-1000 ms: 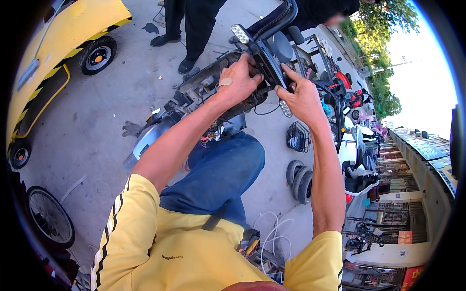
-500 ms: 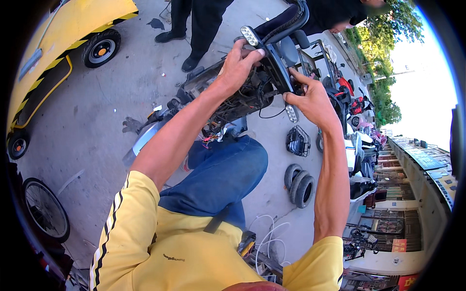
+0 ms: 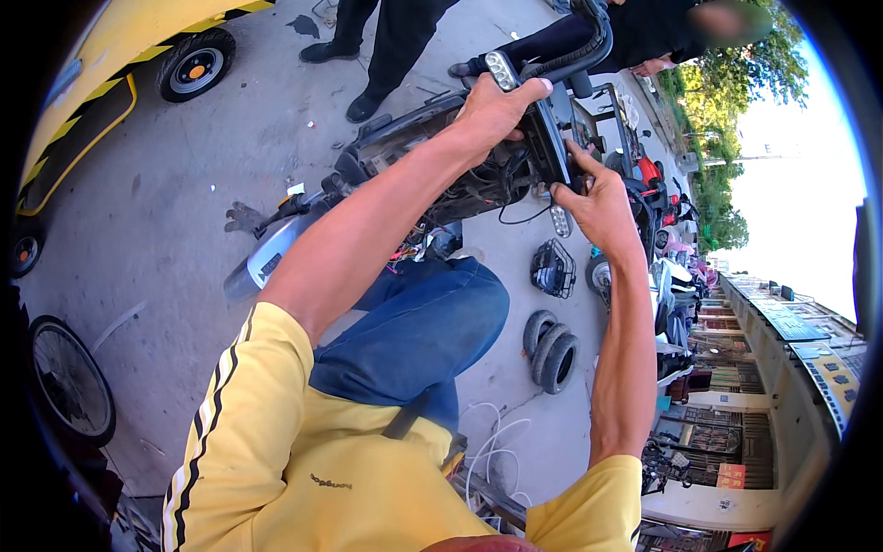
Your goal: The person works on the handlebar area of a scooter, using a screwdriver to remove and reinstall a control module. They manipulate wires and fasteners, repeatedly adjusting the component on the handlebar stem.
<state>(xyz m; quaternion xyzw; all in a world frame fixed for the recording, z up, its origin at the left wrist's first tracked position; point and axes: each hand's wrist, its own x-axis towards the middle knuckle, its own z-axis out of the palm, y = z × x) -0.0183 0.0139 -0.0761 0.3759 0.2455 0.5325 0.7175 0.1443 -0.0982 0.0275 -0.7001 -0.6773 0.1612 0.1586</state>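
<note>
Both my hands are on a long black light bar [image 3: 544, 138], which has a clear LED lamp [image 3: 501, 70] at its far end and another LED lamp [image 3: 560, 221] at its near end. My left hand [image 3: 499, 109] grips the bar just beside the far lamp, thumb laid over the top. Close to the near lamp, my right hand [image 3: 593, 191] pinches the bar between thumb and fingers. Under it lies a partly stripped vehicle frame [image 3: 469, 189] with dark cables, and my left forearm covers part of it. Coloured wires [image 3: 414, 247] hang by my knee.
A wire basket [image 3: 553, 269] and several tyres [image 3: 555, 354] lie on the concrete to the right. At far left stands a yellow vehicle [image 3: 110, 55]; below it is a spoked wheel [image 3: 72, 379]. A person in dark trousers [image 3: 405, 41] stands ahead, another person [image 3: 648, 37] beyond the bar.
The light bar and both hands now appear a little farther right in view. My left hand has shifted its hold, with its thumb farther across the bar.
</note>
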